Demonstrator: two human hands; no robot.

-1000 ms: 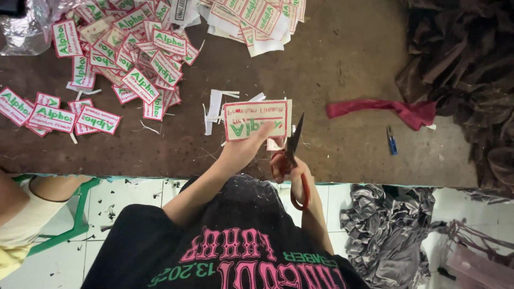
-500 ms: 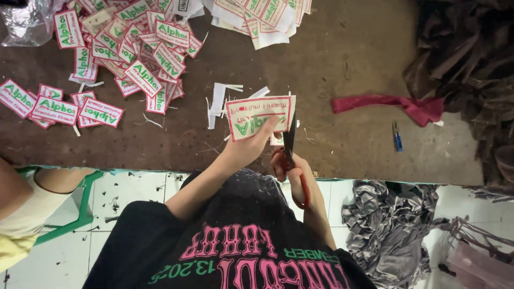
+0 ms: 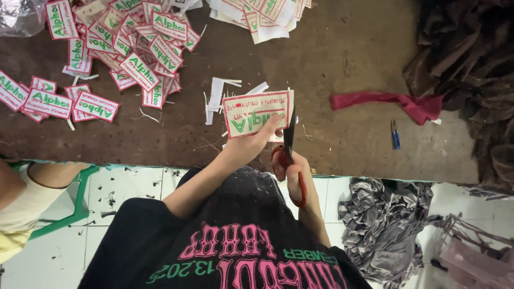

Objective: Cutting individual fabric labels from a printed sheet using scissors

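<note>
1. Gripping a white label (image 3: 257, 112) with a red border, the left hand (image 3: 247, 147) holds it above the brown table (image 3: 348, 64)
2. Right hand (image 3: 289, 170) fingers clenched through red-handled scissors (image 3: 292, 155), blades at the label's right edge

A white rectangular label (image 3: 258, 112) with a red border and green lettering is pinched in the left hand (image 3: 251, 143). Left of it, a pile (image 3: 128, 43) of matching labels; further left, loose labels (image 3: 51, 101). Above it, an uncut stack (image 3: 262, 13).
</note>
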